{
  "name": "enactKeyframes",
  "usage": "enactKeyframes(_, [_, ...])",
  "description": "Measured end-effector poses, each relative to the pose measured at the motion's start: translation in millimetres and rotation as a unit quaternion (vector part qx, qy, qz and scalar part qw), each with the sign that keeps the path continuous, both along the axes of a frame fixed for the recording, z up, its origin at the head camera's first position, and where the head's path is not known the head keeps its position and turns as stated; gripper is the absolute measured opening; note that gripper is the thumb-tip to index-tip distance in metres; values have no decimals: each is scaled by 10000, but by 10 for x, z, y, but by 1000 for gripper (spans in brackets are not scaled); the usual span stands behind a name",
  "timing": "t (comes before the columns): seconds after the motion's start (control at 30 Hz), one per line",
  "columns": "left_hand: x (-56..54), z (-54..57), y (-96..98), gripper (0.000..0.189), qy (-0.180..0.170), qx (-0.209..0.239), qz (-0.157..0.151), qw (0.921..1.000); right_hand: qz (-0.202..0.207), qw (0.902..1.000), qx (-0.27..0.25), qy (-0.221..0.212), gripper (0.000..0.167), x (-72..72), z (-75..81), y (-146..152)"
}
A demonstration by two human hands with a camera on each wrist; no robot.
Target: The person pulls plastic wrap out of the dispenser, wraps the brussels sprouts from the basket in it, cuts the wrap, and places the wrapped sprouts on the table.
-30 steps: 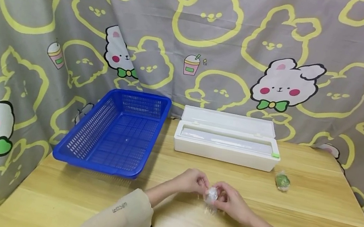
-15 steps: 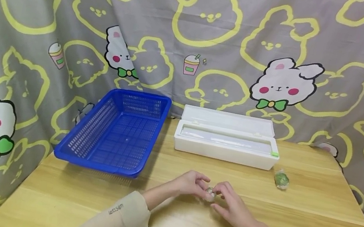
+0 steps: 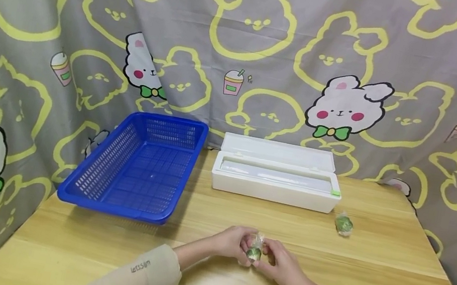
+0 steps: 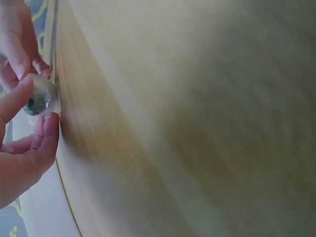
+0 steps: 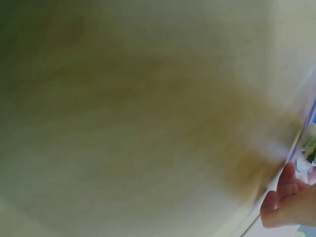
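A small green-and-white vegetable piece wrapped in cling film (image 3: 254,253) is between the two hands above the front middle of the table. The left hand (image 3: 233,243) pinches it from the left, and in the left wrist view its thumb and fingers lie on either side of the wrapped piece (image 4: 37,101). From the right, the right hand (image 3: 283,268) holds the same piece with thumb and fingertips. A loose twist of film stands up at its top. Farther right on the table lies a second film-wrapped green piece (image 3: 344,225), touched by neither hand.
A blue plastic basket (image 3: 177,194) stands at the back left, nothing showing inside it. At the back middle is a white cling film dispenser box (image 3: 272,192), its lid raised and a roll inside. A patterned grey curtain (image 3: 276,28) hangs behind the wooden table (image 3: 375,270).
The wrapped piece has turned between the fingers, so its green side now shows where pale film showed before. Both hands have moved slightly nearer the body. The head view has shifted a little.
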State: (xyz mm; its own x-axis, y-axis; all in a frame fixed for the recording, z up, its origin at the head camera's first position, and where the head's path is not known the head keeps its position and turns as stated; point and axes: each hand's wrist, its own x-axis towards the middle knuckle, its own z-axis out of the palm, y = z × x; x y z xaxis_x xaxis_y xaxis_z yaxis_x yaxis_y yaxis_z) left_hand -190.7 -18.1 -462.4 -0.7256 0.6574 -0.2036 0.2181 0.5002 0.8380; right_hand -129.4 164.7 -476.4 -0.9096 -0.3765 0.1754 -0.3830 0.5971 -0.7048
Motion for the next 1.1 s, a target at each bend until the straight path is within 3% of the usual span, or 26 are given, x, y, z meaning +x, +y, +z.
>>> enactKeyframes(0.1, [10,-7,-13,70,448,-97,-154,9988,127,9996,-232,-111,66,5,5,-24])
enactKeyframes(0.2, [15,2,2,60,858,-159,-231,9959,127,9997,-184,70,71,8,12,-32])
enactKeyframes(0.3, [35,21,13,52,1154,-312,-221,9926,147,9996,-3,252,63,5,18,-40])
enactKeyframes(0.43, [72,46,28,43,1262,-557,-182,9903,165,9991,243,303,51,-2,15,-50])
enactKeyframes(0.63, [103,48,40,33,1674,-912,-270,9813,450,9881,595,1347,42,-33,-31,-52])
enactKeyframes(0.7, [105,49,33,31,1796,-948,-294,9787,463,9855,653,1497,42,-46,-34,-57])
enactKeyframes(0.83, [108,48,26,33,1809,-890,-302,9790,359,9952,464,781,45,-41,-11,-43])
enactKeyframes(0.97, [129,50,16,45,1528,-670,-295,9855,297,9995,126,-13,60,-6,-1,1])
enactKeyframes(1.1, [152,74,-25,58,1054,-496,-69,9932,302,9995,60,-32,65,15,-12,-6])
